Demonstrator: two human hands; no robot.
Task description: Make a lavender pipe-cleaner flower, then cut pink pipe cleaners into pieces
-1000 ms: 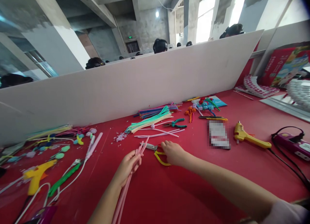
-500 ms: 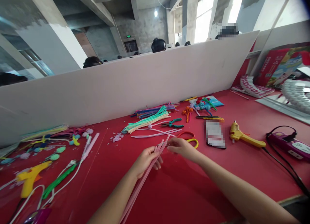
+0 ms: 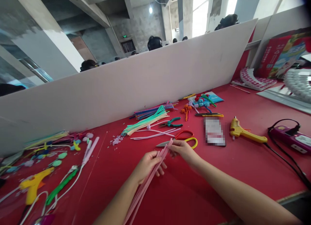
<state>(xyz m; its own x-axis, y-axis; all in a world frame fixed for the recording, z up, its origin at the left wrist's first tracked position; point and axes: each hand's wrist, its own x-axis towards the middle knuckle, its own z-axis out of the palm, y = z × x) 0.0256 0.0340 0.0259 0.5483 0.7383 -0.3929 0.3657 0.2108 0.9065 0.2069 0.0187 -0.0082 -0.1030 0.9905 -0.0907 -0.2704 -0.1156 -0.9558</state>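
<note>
Several long pink pipe cleaners run as a slanting bundle over the red table. My left hand is closed around the bundle below its upper end, thumb on top. At the upper tips, my right hand pinches the ends of the pipe cleaners between thumb and fingers. Just beyond my hands lie scissors with one red and one yellow handle loop, their blades pointing left. Loose pink pipe cleaners and teal-handled pliers lie farther back.
Bundles of coloured pipe cleaners lie before a white partition. A yellow glue gun and a purple power strip are on the right. Another yellow glue gun, cords and finished pieces occupy the left. People's heads show beyond the partition.
My right hand has come in to pinch the upper tips of the bundle. The scissor blades now show beside it. The view has shifted slightly.
</note>
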